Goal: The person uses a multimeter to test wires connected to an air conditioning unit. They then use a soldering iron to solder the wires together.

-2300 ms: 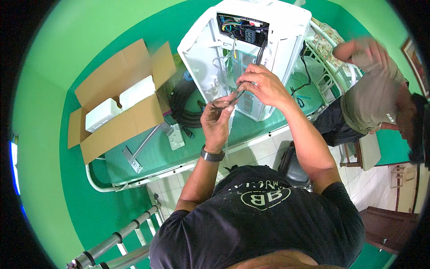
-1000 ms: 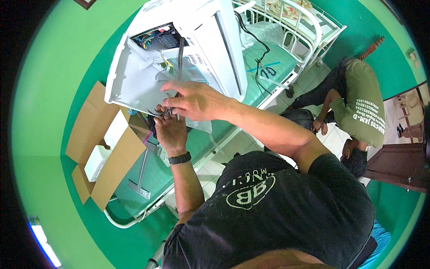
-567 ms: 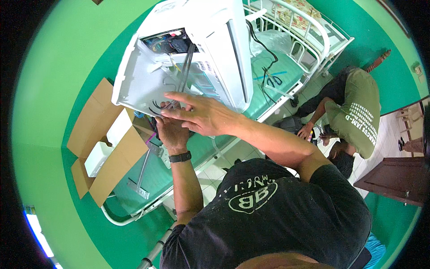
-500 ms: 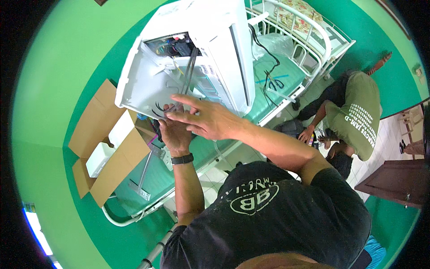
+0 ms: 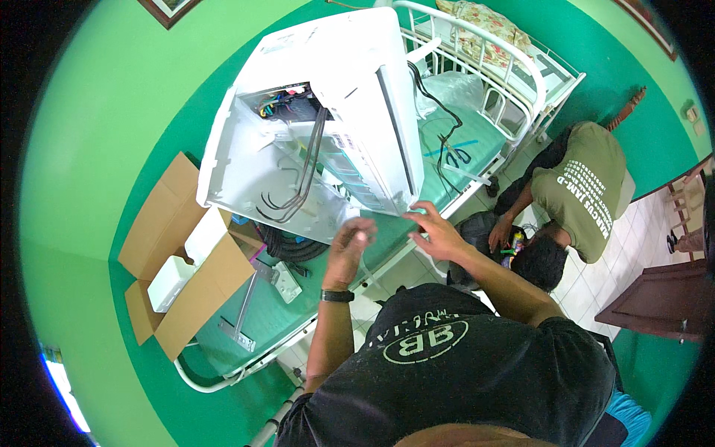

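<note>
A white air conditioner unit (image 5: 342,52) stands on end on the green mattress (image 5: 223,357), wiring exposed in its opening. Black wires (image 5: 313,156) hang from there over its open white cover (image 5: 234,167). My left hand (image 5: 350,249) is below the cover, its fingers curled; whether anything is inside them is unclear. My right hand (image 5: 436,238) has its fingers apart at the unit's lower right corner, the fingertips at or near it. A coil of black hose (image 5: 287,246) lies partly under the cover, beside a metal bracket (image 5: 238,320).
An open cardboard box (image 5: 205,305) with white foam lies at left. A white bed rail (image 5: 521,82) is behind the unit. At right a co-worker in an olive shirt (image 5: 577,186) bends over a dark bag (image 5: 469,238). A metal ladder (image 5: 272,425) is at bottom left, a brown door (image 5: 648,298) at right.
Both my hands have left the black wires and moved down and right, drawing apart. The wires now hang loose over the cover. The co-worker has bent further over the bag.
</note>
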Tool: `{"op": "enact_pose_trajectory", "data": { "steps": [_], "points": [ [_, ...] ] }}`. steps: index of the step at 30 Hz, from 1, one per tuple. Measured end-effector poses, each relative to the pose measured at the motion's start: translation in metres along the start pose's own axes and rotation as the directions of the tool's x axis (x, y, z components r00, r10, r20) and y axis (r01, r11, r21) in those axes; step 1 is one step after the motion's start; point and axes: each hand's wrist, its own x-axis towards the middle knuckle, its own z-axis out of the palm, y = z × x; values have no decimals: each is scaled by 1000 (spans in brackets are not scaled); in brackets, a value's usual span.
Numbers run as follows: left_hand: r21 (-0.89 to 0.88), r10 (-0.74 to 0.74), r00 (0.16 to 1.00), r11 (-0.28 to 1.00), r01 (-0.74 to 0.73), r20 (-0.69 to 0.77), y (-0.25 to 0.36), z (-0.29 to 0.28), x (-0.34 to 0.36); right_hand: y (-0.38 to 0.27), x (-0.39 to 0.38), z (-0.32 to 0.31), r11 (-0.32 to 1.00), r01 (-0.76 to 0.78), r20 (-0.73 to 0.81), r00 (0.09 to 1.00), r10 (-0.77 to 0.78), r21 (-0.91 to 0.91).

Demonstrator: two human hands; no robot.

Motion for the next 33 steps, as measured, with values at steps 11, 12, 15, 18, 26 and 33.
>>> {"op": "enact_pose_trajectory", "data": {
  "steps": [11, 12, 15, 18, 26, 33],
  "points": [
    [785, -381, 915, 522, 334, -136, -197, -74, -63, 159, -139, 32, 881, -330, 438, 774, 458, -338],
    [783, -408, 898, 499, 371, -166, -204, -79, -74, 155, -144, 32, 866, -378, 441, 749, 494, -328],
    [812, -478, 846, 380, 443, -238, -237, -123, -120, 153, -145, 41, 913, -295, 410, 824, 392, -280],
    [687, -656, 685, 338, 643, -318, -242, -138, -148, 167, -145, 48, 900, -295, 416, 810, 414, -321],
    [486, -566, 681, 480, 731, -466, -253, -147, -187, 164, -129, 57, 871, -361, 463, 742, 485, -334],
    [611, -312, 854, 599, 517, -416, -232, -135, -141, 161, -100, 74, 918, -265, 501, 775, 385, -296]
  ]
}}
